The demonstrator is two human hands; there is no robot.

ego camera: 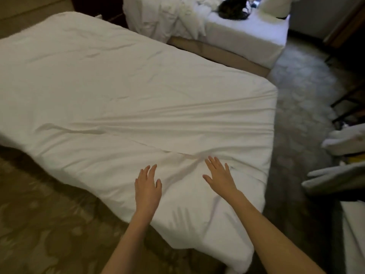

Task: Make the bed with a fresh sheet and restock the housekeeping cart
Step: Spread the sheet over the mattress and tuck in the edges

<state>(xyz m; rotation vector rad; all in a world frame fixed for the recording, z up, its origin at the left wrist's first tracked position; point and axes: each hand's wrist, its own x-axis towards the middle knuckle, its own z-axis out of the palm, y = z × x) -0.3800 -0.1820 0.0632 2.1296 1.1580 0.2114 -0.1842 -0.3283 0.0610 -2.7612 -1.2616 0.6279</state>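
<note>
Our bed (118, 80) fills the frame's centre and left under a white sheet (177, 123) creased toward lower right, where our left hand (147, 186) and right hand (219, 175) press it flat, fingers spread wide.

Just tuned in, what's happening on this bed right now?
A person is smoothing a white sheet over the near bed. Both the left hand and the right hand lie flat with straight fingers on the sheet near the foot corner. Long wrinkles run from the hands toward the far right corner, so smoothing is not finished. A second bed behind holds rumpled linen. No cart can be identified.
</note>
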